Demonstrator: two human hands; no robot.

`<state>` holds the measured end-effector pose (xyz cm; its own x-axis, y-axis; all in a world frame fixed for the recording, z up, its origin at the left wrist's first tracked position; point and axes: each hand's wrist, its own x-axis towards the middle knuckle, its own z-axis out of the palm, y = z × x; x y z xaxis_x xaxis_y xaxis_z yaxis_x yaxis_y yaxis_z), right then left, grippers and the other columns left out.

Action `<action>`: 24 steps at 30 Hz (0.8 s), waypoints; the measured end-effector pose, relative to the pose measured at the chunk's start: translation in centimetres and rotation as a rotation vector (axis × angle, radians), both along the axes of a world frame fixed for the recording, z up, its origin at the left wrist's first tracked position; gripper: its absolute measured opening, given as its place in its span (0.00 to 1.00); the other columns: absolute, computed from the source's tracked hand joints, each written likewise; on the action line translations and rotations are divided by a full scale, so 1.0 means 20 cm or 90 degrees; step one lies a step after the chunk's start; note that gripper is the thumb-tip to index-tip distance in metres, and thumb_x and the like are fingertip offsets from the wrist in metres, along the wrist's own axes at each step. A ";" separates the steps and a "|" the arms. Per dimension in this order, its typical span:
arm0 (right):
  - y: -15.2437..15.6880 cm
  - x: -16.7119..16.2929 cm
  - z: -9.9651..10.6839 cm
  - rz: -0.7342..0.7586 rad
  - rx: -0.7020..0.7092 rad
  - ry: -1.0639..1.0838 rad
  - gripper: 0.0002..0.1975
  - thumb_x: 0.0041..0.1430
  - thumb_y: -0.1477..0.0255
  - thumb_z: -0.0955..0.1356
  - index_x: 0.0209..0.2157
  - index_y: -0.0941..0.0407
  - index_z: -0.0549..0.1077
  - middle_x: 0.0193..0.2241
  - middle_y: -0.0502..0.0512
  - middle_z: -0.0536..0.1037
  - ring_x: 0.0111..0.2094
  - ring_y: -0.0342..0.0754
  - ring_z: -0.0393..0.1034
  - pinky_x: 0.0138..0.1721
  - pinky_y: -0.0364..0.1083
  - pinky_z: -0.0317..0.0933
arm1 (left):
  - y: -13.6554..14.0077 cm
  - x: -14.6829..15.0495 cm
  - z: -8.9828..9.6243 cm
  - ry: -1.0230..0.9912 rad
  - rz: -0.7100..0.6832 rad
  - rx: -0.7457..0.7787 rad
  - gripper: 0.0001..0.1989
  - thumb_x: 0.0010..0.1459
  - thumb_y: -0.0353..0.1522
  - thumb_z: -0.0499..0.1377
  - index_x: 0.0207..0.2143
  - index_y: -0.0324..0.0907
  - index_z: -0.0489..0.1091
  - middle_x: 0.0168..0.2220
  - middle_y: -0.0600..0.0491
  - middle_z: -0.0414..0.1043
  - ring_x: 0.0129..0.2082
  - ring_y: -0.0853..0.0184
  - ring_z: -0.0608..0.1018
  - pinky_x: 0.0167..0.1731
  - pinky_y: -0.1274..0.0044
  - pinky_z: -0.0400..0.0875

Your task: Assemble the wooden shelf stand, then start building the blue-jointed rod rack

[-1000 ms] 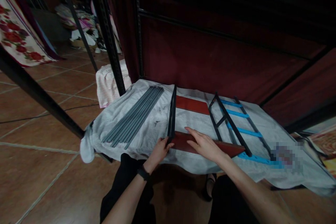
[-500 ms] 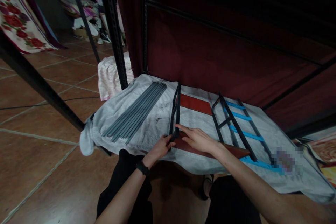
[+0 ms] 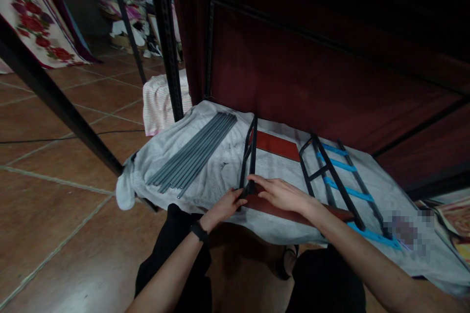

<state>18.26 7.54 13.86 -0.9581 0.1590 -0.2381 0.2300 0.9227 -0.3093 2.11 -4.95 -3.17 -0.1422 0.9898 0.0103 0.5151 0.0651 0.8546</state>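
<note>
My left hand [image 3: 228, 204] is closed round the near end of a narrow black metal frame [image 3: 251, 151], which stands on the cloth-covered surface. My right hand [image 3: 282, 195] lies over a reddish-brown board [image 3: 277, 211], its fingers stretched out, the fingertips touching the frame's near corner. That board spans from this frame to a second black frame [image 3: 335, 181] at the right. A red board [image 3: 278, 145] lies farther back between the two frames. Left of my hands, a bundle of several grey metal tubes [image 3: 198, 151] rests on the cloth.
Light blue slats with dark rails [image 3: 341, 164] lie at the right, beside a blurred patch. A grey cloth [image 3: 216, 176] covers the low surface. Black metal posts [image 3: 169, 44] rise at the left, and a dark red curtain [image 3: 293, 73] hangs behind. A cable [image 3: 73, 137] crosses the tiled floor.
The view has shifted slightly, so the surroundings sit a little farther right. Both hands stay at the frame's near corner, with hardly any movement.
</note>
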 end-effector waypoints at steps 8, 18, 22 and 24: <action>0.02 -0.09 -0.05 0.003 -0.043 -0.016 0.31 0.63 0.69 0.65 0.66 0.49 0.55 0.34 0.49 0.78 0.33 0.47 0.73 0.32 0.42 0.56 | 0.00 -0.01 0.04 0.005 -0.018 0.004 0.12 0.63 0.36 0.54 0.44 0.40 0.71 0.42 0.48 0.72 0.43 0.62 0.72 0.49 0.72 0.66; -0.02 -0.12 -0.07 -0.016 -0.004 -0.007 0.15 0.67 0.68 0.63 0.54 0.50 0.62 0.34 0.51 0.77 0.34 0.47 0.73 0.31 0.42 0.52 | 0.02 -0.02 0.04 0.006 -0.029 -0.015 0.12 0.63 0.35 0.54 0.43 0.40 0.72 0.41 0.49 0.74 0.43 0.62 0.73 0.48 0.73 0.67; -0.02 -0.12 -0.07 -0.023 0.000 -0.018 0.15 0.67 0.68 0.63 0.54 0.50 0.63 0.33 0.50 0.77 0.33 0.47 0.73 0.31 0.41 0.52 | 0.00 -0.04 0.06 -0.028 -0.042 -0.038 0.11 0.60 0.32 0.57 0.44 0.40 0.72 0.41 0.50 0.75 0.42 0.62 0.75 0.47 0.73 0.69; -0.02 -0.12 -0.06 -0.019 -0.004 -0.016 0.15 0.66 0.68 0.63 0.54 0.50 0.63 0.33 0.50 0.77 0.33 0.47 0.72 0.31 0.41 0.53 | -0.01 -0.05 0.05 -0.033 -0.022 -0.011 0.18 0.55 0.28 0.60 0.49 0.41 0.71 0.47 0.49 0.74 0.46 0.62 0.75 0.51 0.73 0.68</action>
